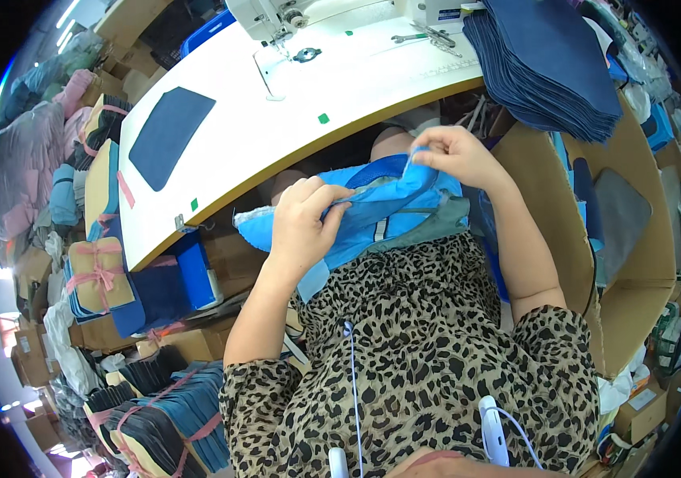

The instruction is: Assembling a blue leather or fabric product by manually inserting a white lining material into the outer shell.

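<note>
A: Where does the blue fabric piece (348, 237) lie?

B: Over the patterned garment (404, 319), near the white table (249, 135); left hand (300, 221) and right hand (461, 159) each pinch its upper edge.

A: Best handling?

B: Probably even, light tension between pinches (grey cloth (448, 219) kept unbunched).

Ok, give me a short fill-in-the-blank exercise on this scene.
The cloth held by the left hand and right hand is mostly ____.
A white ____ machine stands on the table.
Of the table's left and right ends, the dark blue stack is nearer the ____.
Missing words: blue; sewing; right.
</note>
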`<state>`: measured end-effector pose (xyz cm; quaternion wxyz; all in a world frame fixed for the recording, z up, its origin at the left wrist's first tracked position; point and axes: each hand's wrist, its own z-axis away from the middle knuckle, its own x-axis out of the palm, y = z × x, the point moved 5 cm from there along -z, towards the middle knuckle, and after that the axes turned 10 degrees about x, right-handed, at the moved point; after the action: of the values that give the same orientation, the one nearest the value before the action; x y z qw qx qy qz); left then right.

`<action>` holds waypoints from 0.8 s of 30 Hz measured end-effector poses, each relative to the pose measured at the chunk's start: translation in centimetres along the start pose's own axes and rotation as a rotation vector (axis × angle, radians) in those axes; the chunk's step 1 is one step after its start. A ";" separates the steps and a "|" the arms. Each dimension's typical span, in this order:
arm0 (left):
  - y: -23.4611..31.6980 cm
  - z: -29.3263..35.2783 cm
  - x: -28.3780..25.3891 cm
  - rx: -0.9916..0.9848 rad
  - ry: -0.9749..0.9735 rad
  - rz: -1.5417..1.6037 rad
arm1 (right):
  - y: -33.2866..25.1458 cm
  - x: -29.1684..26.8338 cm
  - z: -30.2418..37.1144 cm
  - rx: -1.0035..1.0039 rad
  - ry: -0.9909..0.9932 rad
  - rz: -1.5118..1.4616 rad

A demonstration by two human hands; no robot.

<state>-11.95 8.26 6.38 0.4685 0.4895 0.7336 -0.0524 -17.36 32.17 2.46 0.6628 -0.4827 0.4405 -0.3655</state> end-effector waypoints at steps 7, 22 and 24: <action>-1.7 1.9 -0.2 -0.148 0.116 0.050 | 2.4 0.2 2.0 -0.228 0.231 -0.374; 1.3 0.7 3.0 0.217 0.261 -0.115 | 2.4 0.3 6.7 -0.262 0.355 -0.087; 1.5 0.7 3.0 0.234 0.281 -0.115 | 1.1 1.2 7.8 -0.210 0.401 -0.176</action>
<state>-10.61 10.66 4.31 0.2975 0.5005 0.8074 -0.0950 -9.56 33.89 2.28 0.4741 -0.5033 0.5550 -0.4625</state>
